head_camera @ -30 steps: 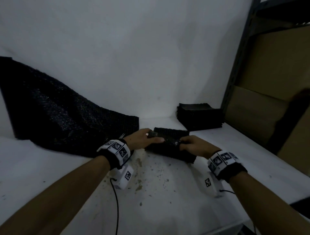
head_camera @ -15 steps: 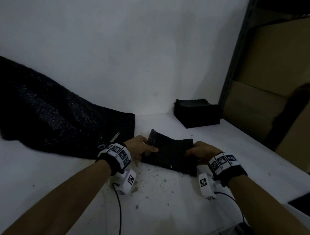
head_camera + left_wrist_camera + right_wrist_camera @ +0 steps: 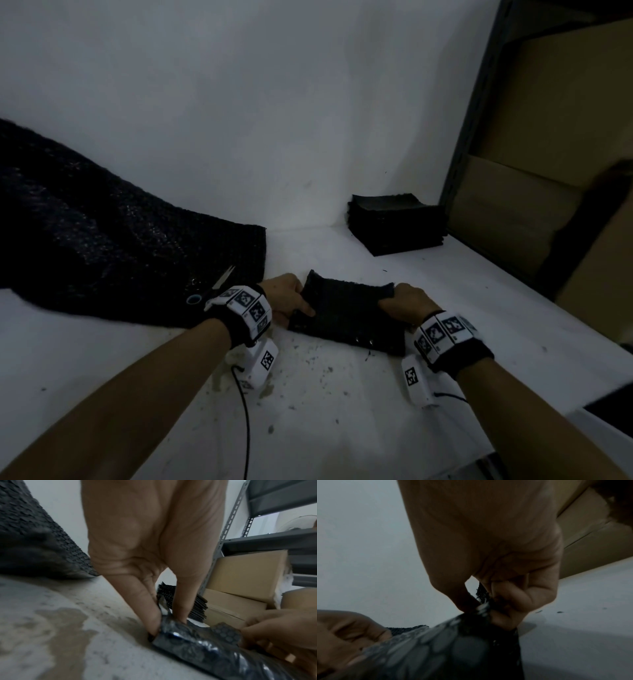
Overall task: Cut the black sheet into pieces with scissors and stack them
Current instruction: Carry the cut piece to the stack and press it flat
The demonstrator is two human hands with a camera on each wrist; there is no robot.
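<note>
Both hands pinch the cut piece; only head view shows scissors.

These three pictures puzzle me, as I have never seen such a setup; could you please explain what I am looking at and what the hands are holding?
No machine here: a person wears one camera on the head and one on each wrist. The head view looks down at both arms over a white table. The other two pictures look along each hand at its fingers.

The left hand and right hand each grip one end of a small black piece, cut from the large black sheet lying on the left. Scissors rest on that sheet, unheld. A stack of cut pieces sits at the back, beside a metal shelf with cardboard boxes.
</note>
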